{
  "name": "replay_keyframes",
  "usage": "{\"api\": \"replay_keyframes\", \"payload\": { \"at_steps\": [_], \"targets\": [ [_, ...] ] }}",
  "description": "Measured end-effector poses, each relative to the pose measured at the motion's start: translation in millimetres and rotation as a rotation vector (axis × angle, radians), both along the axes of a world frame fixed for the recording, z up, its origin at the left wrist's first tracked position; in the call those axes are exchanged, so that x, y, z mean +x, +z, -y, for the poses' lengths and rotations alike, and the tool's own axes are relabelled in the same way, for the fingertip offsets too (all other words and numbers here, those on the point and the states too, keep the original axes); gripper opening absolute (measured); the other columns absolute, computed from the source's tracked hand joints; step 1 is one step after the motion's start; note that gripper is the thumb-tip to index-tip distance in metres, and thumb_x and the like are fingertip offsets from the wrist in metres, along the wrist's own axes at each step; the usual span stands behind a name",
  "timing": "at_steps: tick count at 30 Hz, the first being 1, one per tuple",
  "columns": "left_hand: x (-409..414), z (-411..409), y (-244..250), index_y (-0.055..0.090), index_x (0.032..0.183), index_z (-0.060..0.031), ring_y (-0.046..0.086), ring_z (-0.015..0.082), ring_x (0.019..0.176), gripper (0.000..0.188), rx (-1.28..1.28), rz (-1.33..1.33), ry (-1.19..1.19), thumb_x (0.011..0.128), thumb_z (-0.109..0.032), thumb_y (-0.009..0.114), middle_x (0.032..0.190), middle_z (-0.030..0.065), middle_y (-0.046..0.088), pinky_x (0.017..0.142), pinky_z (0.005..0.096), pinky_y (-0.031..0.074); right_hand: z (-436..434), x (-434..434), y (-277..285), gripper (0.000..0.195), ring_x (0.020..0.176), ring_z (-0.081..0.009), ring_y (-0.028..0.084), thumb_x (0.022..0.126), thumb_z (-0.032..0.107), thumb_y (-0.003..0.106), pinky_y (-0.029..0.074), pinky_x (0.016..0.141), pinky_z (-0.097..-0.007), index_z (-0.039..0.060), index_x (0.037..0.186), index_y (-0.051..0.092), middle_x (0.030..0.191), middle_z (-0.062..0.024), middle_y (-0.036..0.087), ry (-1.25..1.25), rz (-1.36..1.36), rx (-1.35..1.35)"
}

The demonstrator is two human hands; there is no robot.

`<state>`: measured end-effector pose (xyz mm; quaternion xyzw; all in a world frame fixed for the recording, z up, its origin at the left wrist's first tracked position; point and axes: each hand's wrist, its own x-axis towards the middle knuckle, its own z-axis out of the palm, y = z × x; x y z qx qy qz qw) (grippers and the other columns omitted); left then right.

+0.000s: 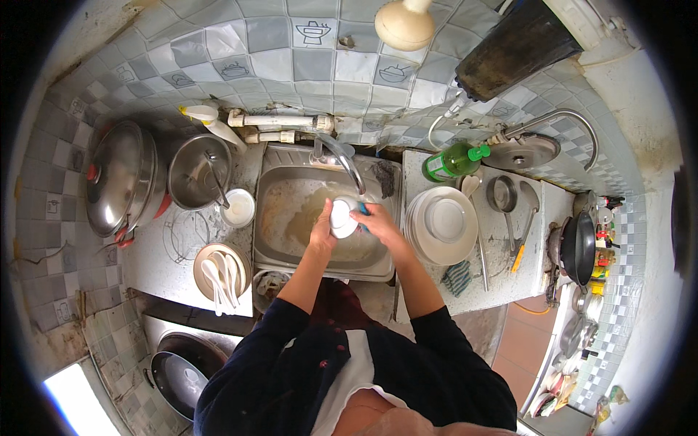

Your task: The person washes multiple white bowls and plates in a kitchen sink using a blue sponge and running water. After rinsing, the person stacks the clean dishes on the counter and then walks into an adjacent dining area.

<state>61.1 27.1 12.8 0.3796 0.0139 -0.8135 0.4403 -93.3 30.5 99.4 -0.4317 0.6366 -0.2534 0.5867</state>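
Over the stainless steel sink (294, 254), my left hand (323, 226) grips the left side of a small white bowl (342, 219). My right hand (380, 222) is at the bowl's right side and holds a blue scrubber (363, 210), its fingers partly hidden. The faucet (349, 163) arches just above the bowl, with its spout near the bowl's far rim. Shallow cloudy water lies in the basin. A dark scouring pad (384, 177) rests at the sink's back right corner.
On the right counter stand stacked white plates (468, 240), a green soap bottle (448, 162), a striped cloth (457, 279) and a ladle (524, 218). To the left are a steel pot (188, 185), a white bowl (240, 208) and stacked bowls (202, 272) holding white spoons.
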Motion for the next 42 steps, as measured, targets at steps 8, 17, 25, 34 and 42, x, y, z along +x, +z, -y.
{"api": "replay_keyframes", "payload": {
  "at_steps": [8,17,25,34,42],
  "targets": [
    [6.0,2.9,-52.9,0.059,0.112,-0.0059,0.065,0.0269,0.095,0.042,-0.048,0.389,-0.392,0.095,-0.045,0.055,0.104,0.0118,0.065,0.083,0.0435,0.055,-36.9,30.3,31.5,0.018,0.079,-0.0407,0.061,0.083,0.018,0.064,0.047,0.067,-0.0481,0.0043,0.090,0.055,0.083,-0.0186,0.062,0.276,-0.643,-0.603],
    [120.2,-6.5,-4.9,0.061,0.105,-0.0056,0.058,0.0354,0.095,0.026,-0.632,1.715,-0.266,0.081,-0.012,0.067,0.101,0.0138,0.061,0.084,0.0459,0.048,-93.9,-43.5,146.8,0.014,0.082,-0.0377,0.059,0.077,0.002,0.058,0.048,0.069,-0.0467,0.0050,0.090,0.055,0.087,-0.0149,0.059,0.189,-0.869,-0.760],
    [181.7,15.5,14.6,0.041,0.133,-0.0008,0.035,0.0421,0.126,0.078,-0.159,2.210,0.186,0.070,-0.021,0.083,0.136,0.0230,0.036,0.101,0.0538,0.035,-117.5,-121.1,98.2,0.019,0.077,-0.0358,0.058,0.074,-0.003,0.065,0.048,0.067,-0.0448,0.0039,0.088,0.054,0.082,-0.0132,0.054,0.031,-1.194,-0.750],
    [206.1,48.4,4.0,0.027,0.145,0.0027,0.031,0.0410,0.132,0.118,0.045,2.043,-0.322,0.059,-0.056,0.084,0.141,0.0208,0.030,0.103,0.0589,0.036,-116.5,-115.0,110.0,0.011,0.077,-0.0372,0.060,0.088,0.009,0.066,0.046,0.065,-0.0441,0.0016,0.091,0.059,0.084,-0.0157,0.059,-0.158,-1.045,-0.643],
    [194.6,49.0,43.1,0.033,0.143,0.0003,0.036,0.0408,0.128,0.108,0.046,2.088,-0.472,0.060,-0.047,0.083,0.134,0.0221,0.035,0.101,0.0528,0.041,-107.3,-41.5,104.7,0.017,0.078,-0.0310,0.064,0.093,0.017,0.063,0.049,0.068,-0.0352,0.0005,0.097,0.065,0.087,-0.0137,0.064,-0.179,-0.443,-0.453]
  ]
}}
